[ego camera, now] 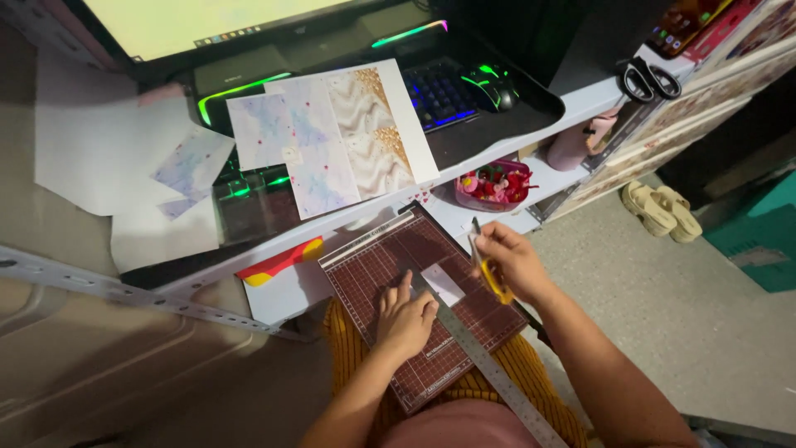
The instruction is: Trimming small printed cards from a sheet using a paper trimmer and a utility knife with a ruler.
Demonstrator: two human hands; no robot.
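Both bare forearms reach up from the bottom edge of the head view and angle toward each other. The left hand [404, 318] lies palm down, fingers spread and pointing away from the body, pressed flat with the wrist straight. The right hand [510, 261] sits higher and just to the right, raised off the surface, fingers curled in a pinching grip, though the thumb's exact placement is hard to make out. The hands are near each other, apart.

L hand [404, 319] on ruler [489, 365], R hand [514, 261] w/ scissors [489, 267]
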